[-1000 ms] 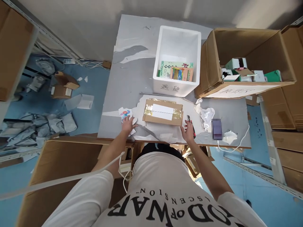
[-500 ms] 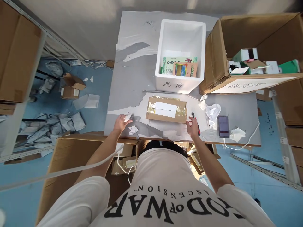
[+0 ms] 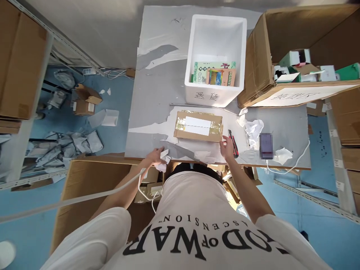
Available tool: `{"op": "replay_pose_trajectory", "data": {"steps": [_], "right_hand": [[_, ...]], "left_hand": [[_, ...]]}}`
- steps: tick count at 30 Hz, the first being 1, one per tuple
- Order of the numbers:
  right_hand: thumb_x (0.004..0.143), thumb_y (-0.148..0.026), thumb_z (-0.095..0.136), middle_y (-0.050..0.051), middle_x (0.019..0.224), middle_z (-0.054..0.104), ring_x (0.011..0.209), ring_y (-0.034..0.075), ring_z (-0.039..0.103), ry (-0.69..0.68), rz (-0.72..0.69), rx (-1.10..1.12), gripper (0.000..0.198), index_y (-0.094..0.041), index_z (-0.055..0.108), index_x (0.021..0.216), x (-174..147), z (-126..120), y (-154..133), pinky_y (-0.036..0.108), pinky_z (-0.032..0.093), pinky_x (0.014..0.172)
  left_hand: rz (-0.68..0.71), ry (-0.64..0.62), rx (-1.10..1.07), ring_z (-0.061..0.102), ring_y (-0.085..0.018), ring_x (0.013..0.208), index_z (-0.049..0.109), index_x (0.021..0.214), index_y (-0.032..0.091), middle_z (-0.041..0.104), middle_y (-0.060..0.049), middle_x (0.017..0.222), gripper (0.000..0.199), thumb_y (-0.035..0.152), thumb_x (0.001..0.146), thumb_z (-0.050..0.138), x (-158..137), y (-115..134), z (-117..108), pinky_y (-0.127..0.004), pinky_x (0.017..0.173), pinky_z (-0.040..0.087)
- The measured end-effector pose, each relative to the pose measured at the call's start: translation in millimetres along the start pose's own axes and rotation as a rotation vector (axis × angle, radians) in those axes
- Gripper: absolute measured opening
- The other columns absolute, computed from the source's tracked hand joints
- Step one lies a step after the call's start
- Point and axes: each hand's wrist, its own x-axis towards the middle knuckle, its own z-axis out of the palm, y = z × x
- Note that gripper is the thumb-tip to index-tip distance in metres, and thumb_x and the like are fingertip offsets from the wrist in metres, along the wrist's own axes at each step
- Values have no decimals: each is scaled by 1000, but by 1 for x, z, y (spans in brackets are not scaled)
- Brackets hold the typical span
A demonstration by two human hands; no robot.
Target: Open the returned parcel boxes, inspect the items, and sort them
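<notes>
Pinching a bunch of white paper scraps (image 3: 165, 157), your left hand (image 3: 155, 156) is closed at the near edge of the table (image 3: 157, 88), at eight o'clock from the taped cardboard box (image 3: 194, 135), which lies flat with its white label (image 3: 198, 125) facing up; your right hand (image 3: 227, 148) is at four o'clock, fingers half curled by the box's near right corner, though I cannot tell whether they touch it or grip anything; the red-and-black utility knife (image 3: 233, 143) lies just beside those fingers, and crumpled white paper (image 3: 254, 129) sits at three o'clock. Mind that knife: its blade is too small to read, and if it is extended, a blind outward sweep of your right hand could cut you; the scraps look loosely bunched, so a slack left grip would probably shed pieces over the edge, perhaps into the open carton (image 3: 92, 174) below, also towards eight o'clock.
</notes>
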Motion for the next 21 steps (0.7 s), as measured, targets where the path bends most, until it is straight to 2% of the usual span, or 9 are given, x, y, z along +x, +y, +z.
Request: {"op": "replay_pose_trajectory", "data": {"steps": [2,4,6,7,10,13,16,19,21], "right_hand": [[87,-44,46,17,120,55,91,22,58,-2,-10,-3,49,-16,53,127,0,1,2,38,53,72],[87,-43,47,17,120,56,93,23,58,0,-15,-1,48,-16,54,126,0,2,4,40,53,75],[87,-42,47,17,120,57,94,23,58,5,-15,10,47,-16,54,125,0,3,6,42,53,79],[86,-41,47,17,120,57,94,23,58,8,-11,20,46,-16,55,124,0,3,6,43,52,81],[85,-40,48,17,123,56,93,22,59,29,42,65,45,-16,55,122,1,4,3,44,52,84],[81,-38,52,17,127,55,95,22,59,33,115,161,49,-16,53,125,7,5,-8,43,53,84],[73,-29,57,16,132,54,103,24,59,-96,94,322,62,-18,47,133,16,8,-19,41,53,84],[66,-22,61,14,127,59,105,25,61,-302,45,417,78,-21,39,141,23,12,-22,42,53,87],[64,-23,66,12,121,63,101,24,62,-320,37,410,85,-23,36,143,25,15,-22,44,55,85]], "left_hand": [[-17,38,22,67,-39,103,60,121,19,62,-22,125,75,37,51,81,-6,7,15,-49,86,51],[-16,68,5,67,-40,98,66,106,18,71,-19,103,53,31,56,79,-13,11,26,-52,84,51],[-2,89,-34,69,-38,92,67,95,18,73,-14,87,37,28,61,77,-14,13,27,-51,81,53],[8,101,-75,70,-36,90,66,95,18,73,-13,86,33,29,64,75,-12,13,24,-48,79,54],[39,165,-272,71,-25,88,60,115,16,72,-14,104,40,37,80,63,8,15,6,-37,73,58],[77,177,-453,71,-22,90,51,129,17,70,-14,114,56,36,78,66,40,28,-10,-32,73,59],[55,135,-433,71,-23,89,59,121,18,73,-11,105,56,28,68,73,66,47,-14,-34,78,58],[-6,178,-311,69,-28,97,65,111,18,73,-10,104,46,26,66,70,78,61,-9,-39,86,55],[-35,228,-279,65,-32,108,66,109,17,71,-13,111,42,27,68,66,79,67,-6,-44,92,52]]}}
